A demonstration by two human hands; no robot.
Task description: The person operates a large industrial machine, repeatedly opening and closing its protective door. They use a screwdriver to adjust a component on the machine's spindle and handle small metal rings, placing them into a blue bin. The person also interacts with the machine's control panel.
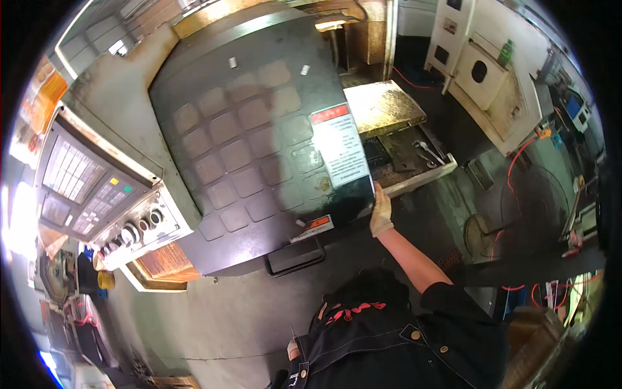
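A large dark grey machine door with a grid of rounded square panels fills the middle of the view. My right hand, in a pale glove, holds the door's right edge near its lower corner, its fingers partly hidden by that edge. A white notice sheet with a red top band is stuck on the door beside the hand. Below the door's lower edge sticks out a black bar handle. Low down by my dark clothes, only a small piece of my left hand shows; a thin upright thing stands by it, and its fingers are hidden.
At the left stands a control panel with keys and round knobs. Right of the door, an open tray holds wrenches under a worn metal plate. Farther right are a white machine, a green bottle and red hoses.
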